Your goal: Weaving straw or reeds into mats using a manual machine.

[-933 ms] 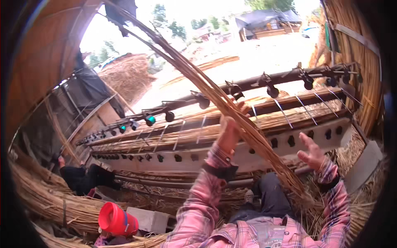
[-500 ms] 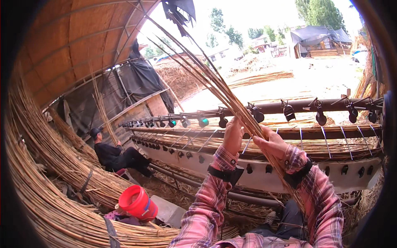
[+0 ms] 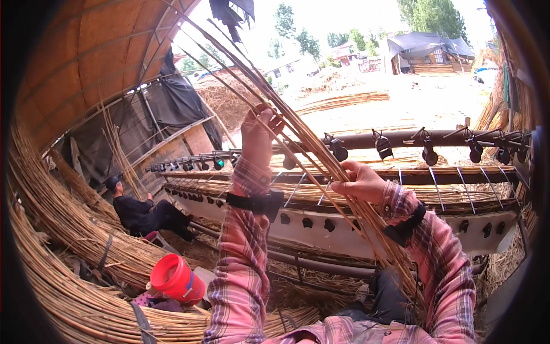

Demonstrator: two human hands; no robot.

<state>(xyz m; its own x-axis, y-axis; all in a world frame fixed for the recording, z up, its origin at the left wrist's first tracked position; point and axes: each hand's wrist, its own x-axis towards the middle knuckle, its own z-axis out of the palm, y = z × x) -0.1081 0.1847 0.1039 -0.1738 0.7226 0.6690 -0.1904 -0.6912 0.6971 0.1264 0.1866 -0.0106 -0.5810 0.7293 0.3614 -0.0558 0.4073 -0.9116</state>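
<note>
A bundle of long thin reeds slants across in front of me, its tips spread toward the upper left and its lower ends down by my right forearm. My right hand is closed round the bundle near its middle, thumb on top. Higher up, my left hand has its fingers bent round a single reed, which stands a little apart from the others. Behind both hands stretches a long weaving frame with a pale side panel and reeds laid lengthwise on it.
Black weights hang along the frame's rail. Piles of reeds curve along the left, beside a red bucket. A person in dark clothing sits at the frame's far left end. More reeds lie on the ground outside.
My left hand has moved up and left from beside my right hand, and one reed now stands out from the bundle. My right hand keeps its hold. The view has shifted slightly right.
</note>
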